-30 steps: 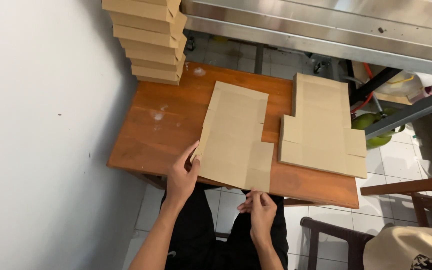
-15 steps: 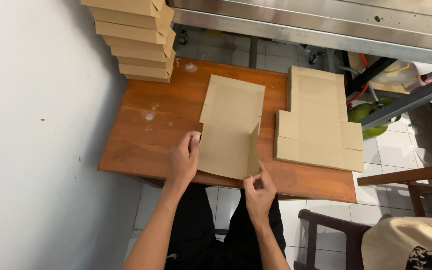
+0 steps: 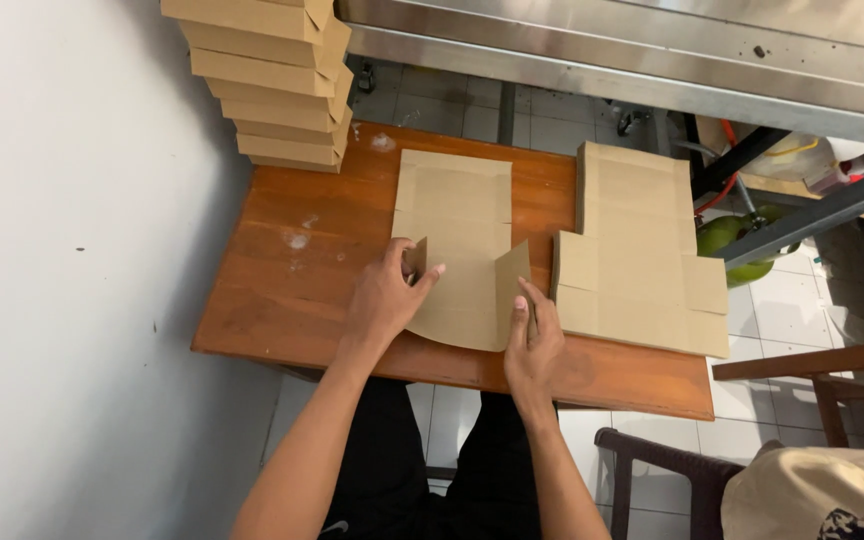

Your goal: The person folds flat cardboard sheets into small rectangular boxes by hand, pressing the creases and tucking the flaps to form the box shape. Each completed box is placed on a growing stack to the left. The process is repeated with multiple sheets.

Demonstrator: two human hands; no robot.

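Observation:
A flat brown cardboard box blank (image 3: 457, 235) lies on the wooden table (image 3: 282, 280) in front of me. My left hand (image 3: 384, 298) grips its small left side flap, which stands raised. My right hand (image 3: 534, 335) presses on the right side flap, folded up on edge beside my fingers. The near end of the blank reaches the table's front edge between my hands.
A stack of unfolded cardboard blanks (image 3: 637, 250) lies to the right on the table. Folded boxes (image 3: 272, 85) are piled at the far left corner by the white wall (image 3: 62, 250). A steel counter edge (image 3: 632, 70) runs beyond; a chair (image 3: 822, 400) stands at right.
Both hands moved onto the blank, and its left and right side flaps went from lying flat to standing up. The view shifted slightly.

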